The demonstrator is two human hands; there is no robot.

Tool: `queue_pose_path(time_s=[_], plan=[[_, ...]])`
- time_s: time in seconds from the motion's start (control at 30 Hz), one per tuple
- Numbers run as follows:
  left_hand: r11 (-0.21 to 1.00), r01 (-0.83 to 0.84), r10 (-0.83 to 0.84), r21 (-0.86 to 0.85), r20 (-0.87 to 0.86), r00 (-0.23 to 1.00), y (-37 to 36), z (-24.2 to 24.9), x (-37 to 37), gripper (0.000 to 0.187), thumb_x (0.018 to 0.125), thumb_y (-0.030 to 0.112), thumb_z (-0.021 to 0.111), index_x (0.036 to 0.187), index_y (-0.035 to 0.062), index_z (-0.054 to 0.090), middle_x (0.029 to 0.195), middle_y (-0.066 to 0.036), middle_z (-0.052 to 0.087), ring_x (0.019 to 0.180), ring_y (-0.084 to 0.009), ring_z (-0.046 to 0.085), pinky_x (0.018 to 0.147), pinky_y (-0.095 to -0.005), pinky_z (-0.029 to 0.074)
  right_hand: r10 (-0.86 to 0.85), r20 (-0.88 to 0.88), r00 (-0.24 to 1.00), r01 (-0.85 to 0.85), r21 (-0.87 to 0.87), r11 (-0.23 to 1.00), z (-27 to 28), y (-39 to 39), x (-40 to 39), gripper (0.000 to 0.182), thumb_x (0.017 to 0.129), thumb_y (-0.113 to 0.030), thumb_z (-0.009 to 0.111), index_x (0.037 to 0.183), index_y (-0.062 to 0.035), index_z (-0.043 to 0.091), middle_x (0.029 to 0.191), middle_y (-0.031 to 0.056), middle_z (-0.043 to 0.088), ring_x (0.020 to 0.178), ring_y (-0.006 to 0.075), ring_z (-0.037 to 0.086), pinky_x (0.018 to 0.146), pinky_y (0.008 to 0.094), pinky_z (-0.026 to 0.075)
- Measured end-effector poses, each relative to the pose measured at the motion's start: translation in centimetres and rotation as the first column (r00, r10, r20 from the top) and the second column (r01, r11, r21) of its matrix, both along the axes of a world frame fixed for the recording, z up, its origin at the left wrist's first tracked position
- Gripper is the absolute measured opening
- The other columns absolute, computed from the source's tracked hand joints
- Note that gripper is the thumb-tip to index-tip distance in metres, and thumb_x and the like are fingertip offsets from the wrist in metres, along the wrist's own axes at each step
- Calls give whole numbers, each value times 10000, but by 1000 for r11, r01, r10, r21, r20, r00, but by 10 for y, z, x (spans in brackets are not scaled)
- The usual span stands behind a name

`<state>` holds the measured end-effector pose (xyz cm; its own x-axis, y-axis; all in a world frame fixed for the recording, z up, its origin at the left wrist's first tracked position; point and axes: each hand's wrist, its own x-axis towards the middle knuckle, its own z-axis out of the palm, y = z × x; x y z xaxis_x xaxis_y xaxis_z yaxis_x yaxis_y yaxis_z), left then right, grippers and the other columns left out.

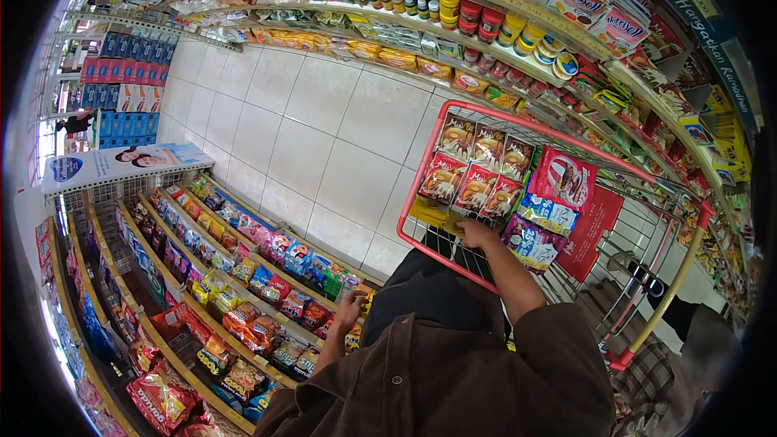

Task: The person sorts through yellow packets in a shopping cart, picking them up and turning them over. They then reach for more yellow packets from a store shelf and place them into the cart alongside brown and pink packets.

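Note:
My right hand [477, 235] reaches over the near side of the red-rimmed shopping cart [402, 209], its fingers closed on a yellow packet [433, 212]. Beside that packet lie two rows of brown and red noodle-style packs [488, 148]. A pink-red pack [562, 178], a blue-white pack [547, 214] and a purple pack [531, 244] sit right of them in the cart. On the left, my left hand [351, 307] is at the end of the snack shelf, fingers curled beside a small yellow item; what it grips is too small to make out.
Tiered snack shelves [235, 255] fill the left side. Across the tiled floor [324, 129] stands a long curved shelf of jars and packets [453, 24]. Boxes [129, 85] are stacked at the far left. Another person [660, 372] is behind the cart handle at the lower right.

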<state>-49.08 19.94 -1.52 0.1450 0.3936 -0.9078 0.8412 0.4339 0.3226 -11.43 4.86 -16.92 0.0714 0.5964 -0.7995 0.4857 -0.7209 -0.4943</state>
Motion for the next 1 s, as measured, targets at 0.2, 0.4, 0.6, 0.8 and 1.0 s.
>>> queue_pose_path(time_s=[0.2,0.4,0.6,0.8,1.0], plan=[[1000,28,-28,-3,-7,1000,1,-8,6,240,932,153,479,1115,47,592,956,-109,661,768,-167,605,699,-287,497,-249,-181,951,255,6,967,-34,-10,3,571,678,-92,584,1249,-107,589,1192,180,622,1126,307,584,944,354,457],[963,129,-179,235,204,962,18,-55,3,277,931,180,523,1174,51,547,971,-137,662,816,-205,673,691,-310,522,-462,-31,887,463,34,886,-15,-16,14,389,731,-67,501,1078,-71,678,1061,179,672,1010,291,637,873,346,481],[903,116,-305,414,427,851,68,5,184,462,903,300,630,1262,57,470,1086,-174,629,878,-218,659,718,-329,528,-585,-73,808,587,186,788,82,-39,43,270,821,-86,547,1059,-34,662,960,143,686,891,237,657,808,328,499],[620,507,-741,599,233,630,83,-3,275,494,855,241,593,1286,67,425,1150,-255,585,1017,-427,586,877,-482,478,-746,-107,658,720,379,581,145,-111,81,179,878,-36,582,1046,10,625,943,95,681,854,179,664,761,305,518],[646,413,-729,643,359,582,86,-12,268,395,843,112,525,1220,45,428,1101,-292,590,1017,-492,551,868,-527,458,-907,-201,371,824,522,221,241,-144,106,202,880,5,547,1068,0,620,911,87,677,837,147,648,689,278,515]])
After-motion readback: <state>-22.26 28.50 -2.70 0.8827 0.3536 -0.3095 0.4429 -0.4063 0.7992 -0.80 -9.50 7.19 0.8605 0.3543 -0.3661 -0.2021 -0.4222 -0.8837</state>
